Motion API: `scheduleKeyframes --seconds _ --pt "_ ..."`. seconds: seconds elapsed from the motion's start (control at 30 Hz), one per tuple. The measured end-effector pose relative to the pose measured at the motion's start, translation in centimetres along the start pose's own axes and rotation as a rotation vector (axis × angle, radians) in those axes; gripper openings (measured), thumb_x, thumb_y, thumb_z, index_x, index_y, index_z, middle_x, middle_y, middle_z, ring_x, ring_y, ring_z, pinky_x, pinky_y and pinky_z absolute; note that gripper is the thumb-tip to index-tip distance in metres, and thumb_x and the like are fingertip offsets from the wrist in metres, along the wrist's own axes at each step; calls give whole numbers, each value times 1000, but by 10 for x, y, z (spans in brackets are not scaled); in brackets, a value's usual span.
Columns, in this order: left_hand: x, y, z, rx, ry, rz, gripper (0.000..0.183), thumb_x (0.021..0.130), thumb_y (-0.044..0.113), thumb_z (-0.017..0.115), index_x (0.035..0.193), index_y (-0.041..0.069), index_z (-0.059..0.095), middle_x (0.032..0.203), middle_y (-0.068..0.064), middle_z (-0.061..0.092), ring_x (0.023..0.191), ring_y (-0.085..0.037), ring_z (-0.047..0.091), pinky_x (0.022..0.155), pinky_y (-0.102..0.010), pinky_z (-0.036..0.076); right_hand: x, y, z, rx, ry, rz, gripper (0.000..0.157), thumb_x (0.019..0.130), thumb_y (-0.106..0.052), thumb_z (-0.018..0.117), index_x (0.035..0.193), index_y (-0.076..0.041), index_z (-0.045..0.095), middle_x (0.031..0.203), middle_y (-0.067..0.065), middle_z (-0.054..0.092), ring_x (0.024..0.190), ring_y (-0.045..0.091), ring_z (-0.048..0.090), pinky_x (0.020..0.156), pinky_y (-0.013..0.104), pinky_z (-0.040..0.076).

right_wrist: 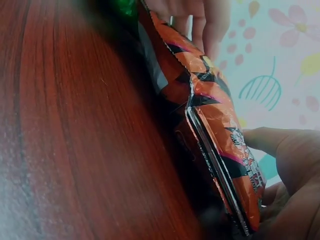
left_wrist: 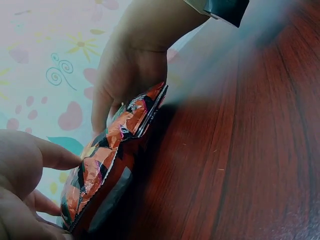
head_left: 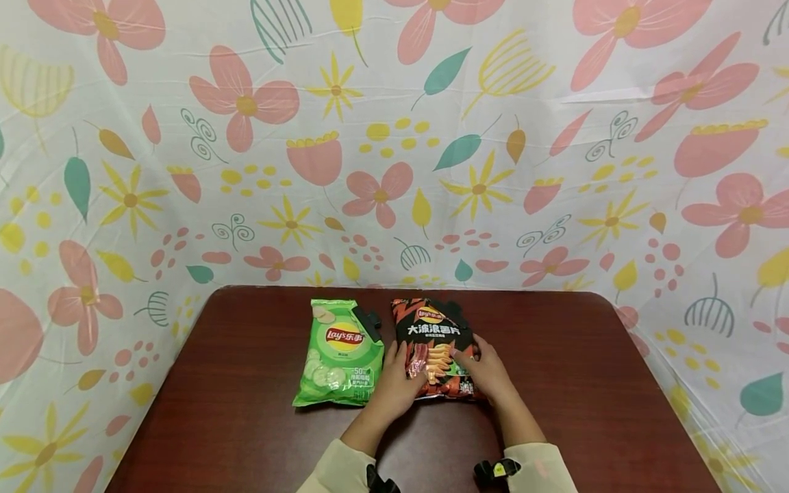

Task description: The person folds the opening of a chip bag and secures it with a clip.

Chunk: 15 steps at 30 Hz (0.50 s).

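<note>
A black and orange chip bag (head_left: 434,342) lies face up on the table, and both hands hold it by its sides. My left hand (head_left: 401,383) grips the left edge, its thumb on the front of the bag in the left wrist view. On the opposite edge, my right hand (head_left: 490,373) has its thumb over the front and its fingers along the side. Some fingertips of each hand are hidden by the bag. A green chip bag (head_left: 339,356) lies just left of my left hand, with a black clip (head_left: 368,323) at its upper right corner.
The dark red wooden table (head_left: 259,424) runs up to a floral curtain (head_left: 382,137) at the back and sides. A dark clip-like piece (head_left: 456,313) sits at the black and orange bag's upper right corner. Black straps (head_left: 496,471) circle the wrists.
</note>
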<state>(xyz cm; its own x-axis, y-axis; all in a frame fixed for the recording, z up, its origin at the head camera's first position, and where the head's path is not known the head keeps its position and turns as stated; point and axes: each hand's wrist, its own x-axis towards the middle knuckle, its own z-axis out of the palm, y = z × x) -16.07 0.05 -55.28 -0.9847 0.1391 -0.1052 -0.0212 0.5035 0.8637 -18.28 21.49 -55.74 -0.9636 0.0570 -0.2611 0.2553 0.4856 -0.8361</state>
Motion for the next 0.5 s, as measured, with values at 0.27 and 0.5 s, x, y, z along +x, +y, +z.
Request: scheduleKeyframes --seconds 0.27,0.5 --pt "1 0 1 -2 8 -10 84 90 31 68 158 0 30 166 -24 20 148 -46 33 112 -61 38 2 2 -1 -38 -1 8 92 96 -55 63 159 1 24 147 29 40 126 40 49 99 53 47" --pt "1 -2 2 1 -9 -35 82 93 33 65 160 4 27 168 -20 17 150 -42 31 115 -59 37 3 4 -1 -23 -4 14 91 96 -55 62 159 -1 25 144 24 42 125 36 49 98 48 47"
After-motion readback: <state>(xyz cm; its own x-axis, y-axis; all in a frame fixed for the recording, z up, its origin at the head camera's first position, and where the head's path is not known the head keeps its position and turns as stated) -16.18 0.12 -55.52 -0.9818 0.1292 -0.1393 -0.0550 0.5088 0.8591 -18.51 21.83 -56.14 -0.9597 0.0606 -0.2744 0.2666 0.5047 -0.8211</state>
